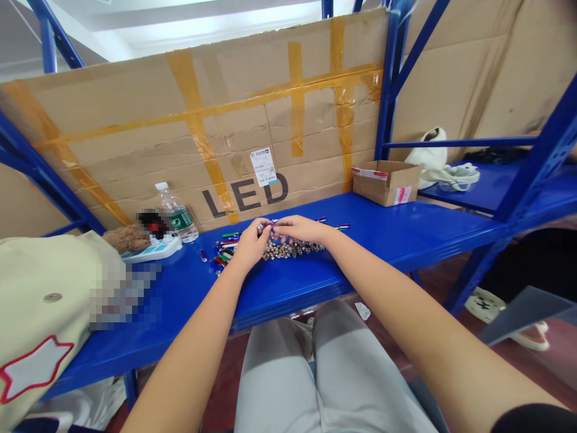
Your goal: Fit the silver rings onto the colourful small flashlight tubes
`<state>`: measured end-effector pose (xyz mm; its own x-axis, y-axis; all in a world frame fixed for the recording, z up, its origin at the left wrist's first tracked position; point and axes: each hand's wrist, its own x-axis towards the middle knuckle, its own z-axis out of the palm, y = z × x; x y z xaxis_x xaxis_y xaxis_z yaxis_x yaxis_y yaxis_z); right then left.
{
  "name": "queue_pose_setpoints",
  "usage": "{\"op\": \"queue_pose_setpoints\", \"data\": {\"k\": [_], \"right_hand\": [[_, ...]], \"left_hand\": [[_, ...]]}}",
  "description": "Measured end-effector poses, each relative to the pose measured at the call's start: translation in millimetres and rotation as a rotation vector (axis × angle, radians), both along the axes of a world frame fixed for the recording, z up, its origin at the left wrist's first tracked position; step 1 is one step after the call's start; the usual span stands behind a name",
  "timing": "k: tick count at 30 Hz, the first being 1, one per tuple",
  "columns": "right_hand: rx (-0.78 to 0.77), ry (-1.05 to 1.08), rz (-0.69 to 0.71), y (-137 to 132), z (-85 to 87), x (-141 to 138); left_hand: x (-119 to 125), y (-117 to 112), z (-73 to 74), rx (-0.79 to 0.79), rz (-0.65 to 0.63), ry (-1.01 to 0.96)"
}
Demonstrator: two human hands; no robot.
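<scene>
L hand [253, 240]: fingers curled, thumb & index pinching a small purplish part [273, 223], mostly hidden by fingertips. R hand [297, 230]: fingers bent in, tips meeting L's at same part; whether it grips too, can't tell.

Metal bits [293, 249]: many, small, shiny, silvery-brassy, loose heap, directly under & just nearside of R hand, running up to L hand.

Pen-like barrels [222, 260]: smooth, slim, glossy; red, green, blue, white; jumbled just left of L hand. 1 stray barrel [203, 255], dark purple, farther left. Slim pens [343, 227]: glossy, coloured, lying just right of & beyond R hand.

Shelf top [383, 231]: blue painted metal, smooth, flat, below both hands.

Bottle [178, 213]: clear plastic, white cap, green label, upright, left of & beyond L hand.

Bag [49, 282]: pale cream fabric, red-edged star patch, round stud; far left of L hand.

Carton [387, 182]: sm. brown corrugated cardboard, open top, right of & beyond R hand.

Panel [243, 132]: lg. creased cardboard, "LED" in blk, shiny yellow-brown tape strips, white paper label; upright beyond both hands.

Trousers [288, 373]: lt. grey cloth, nearside, below hands.
</scene>
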<state>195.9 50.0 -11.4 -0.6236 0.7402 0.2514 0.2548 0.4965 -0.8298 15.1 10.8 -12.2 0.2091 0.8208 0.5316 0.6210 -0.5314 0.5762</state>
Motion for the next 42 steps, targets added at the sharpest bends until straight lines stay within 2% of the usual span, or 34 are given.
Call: {"op": "queue_pose_setpoints", "data": {"k": [2,4,7,10,13,15,19,23,28,34,42], "right_hand": [[-0.127,0.023,0.074,-1,0.7,1],[-0.147,0.02,0.075,-3,2.1,2],[-0.126,-0.024,0.062,-7,5.3,3],[-0.1,-0.078,0.107,-11,8.5,4],[-0.006,-0.168,0.15,-12,9.5,3],[0.101,-0.235,0.062,-11,8.5,2],[0.38,-0.348,-0.23,-6,4.2,0],[0.511,-0.465,-0.277,-5,1.3,-3],[0.53,-0.498,-0.256,-8,1.2,-7],[0.47,-0.438,-0.277,-7,2.6,-7],[0.443,-0.384,-0.24,-5,1.8,-5]], "left_hand": [[-1,0,0.0,-0.006,-0.037,-0.017],[-2,0,0.4,0.009,-0.037,0.015],[-2,-2,1.8,0.063,-0.009,0.101],[-2,-1,2.8,0.138,0.023,0.149],[-3,1,2.3,0.135,0.036,0.172],[-3,2,0.7,0.08,0.07,0.197],[-4,3,-5.0,-0.021,0.168,0.296],[-5,5,-9.5,-0.017,0.15,0.371],[-3,4,-9.7,0.078,0.118,0.402],[-2,6,-8.5,0.24,0.053,0.46],[-7,11,-7.9,0.235,-0.015,0.368]]}}
